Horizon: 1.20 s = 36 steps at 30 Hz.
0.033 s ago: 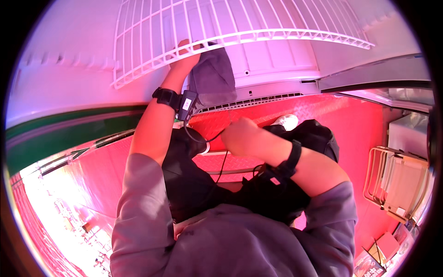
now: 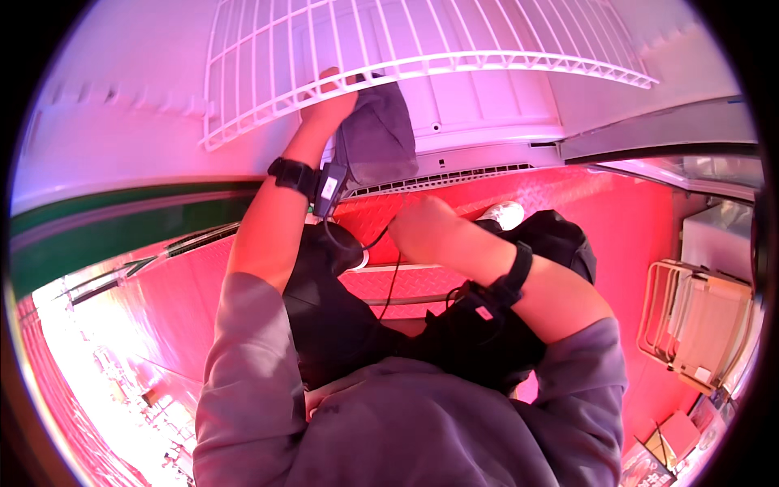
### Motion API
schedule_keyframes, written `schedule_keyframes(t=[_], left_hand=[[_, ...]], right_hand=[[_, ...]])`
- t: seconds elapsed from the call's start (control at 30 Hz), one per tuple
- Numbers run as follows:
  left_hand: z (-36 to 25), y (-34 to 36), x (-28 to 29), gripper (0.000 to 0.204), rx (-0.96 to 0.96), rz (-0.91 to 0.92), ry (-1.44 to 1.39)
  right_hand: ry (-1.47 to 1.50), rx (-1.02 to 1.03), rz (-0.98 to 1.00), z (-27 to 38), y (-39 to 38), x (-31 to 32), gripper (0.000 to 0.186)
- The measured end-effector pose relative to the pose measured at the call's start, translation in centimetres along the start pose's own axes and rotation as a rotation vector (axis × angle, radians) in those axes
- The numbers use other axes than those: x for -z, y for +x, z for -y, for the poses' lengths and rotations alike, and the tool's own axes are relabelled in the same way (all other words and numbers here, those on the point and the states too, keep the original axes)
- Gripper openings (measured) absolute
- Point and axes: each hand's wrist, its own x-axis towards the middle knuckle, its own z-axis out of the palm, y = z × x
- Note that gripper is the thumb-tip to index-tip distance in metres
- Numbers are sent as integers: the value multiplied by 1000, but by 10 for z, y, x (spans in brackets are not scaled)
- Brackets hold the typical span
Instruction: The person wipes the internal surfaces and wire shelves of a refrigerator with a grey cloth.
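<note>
Gray cloth (image 2: 377,138), probably light, soft and best taken by a bunched fold, sits below the wire shelf (image 2: 454,56), gripped by the left hand (image 2: 333,101); the right hand (image 2: 423,230) curls closed, contents hidden.

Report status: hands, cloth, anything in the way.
Left hand at gray cloth, grip unclear. Right hand curled near black cord. White wire shelf partly screens left hand.

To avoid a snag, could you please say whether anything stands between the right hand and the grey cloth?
Nothing visible stands between the right hand and the grey cloth. The white wire shelf overlaps the cloth's top edge in view; a black cable meets the hand's left side.
</note>
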Motion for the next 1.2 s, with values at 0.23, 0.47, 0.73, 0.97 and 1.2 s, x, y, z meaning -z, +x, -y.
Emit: schedule_keyframes(t=[0.23,0.47,0.73,0.97,1.2], left_hand=[[-55,-140,78,26,11,426,-514],[-53,-190,82,28,-447,492,-2],[-61,-202,50,22,-608,1153,484],[-59,-216,66,16,-666,1116,361],[-73,-227,88,35,-754,1212,390]], right_hand=[[123,-151,-486,-44,12,26,29],[70,-31,-752,-49,62,-10,67],[100,-210,-847,-38,112,3,68],[-51,-471,-884,-68,191,26,73],[-148,-398,-1102,-104,220,45,68]])
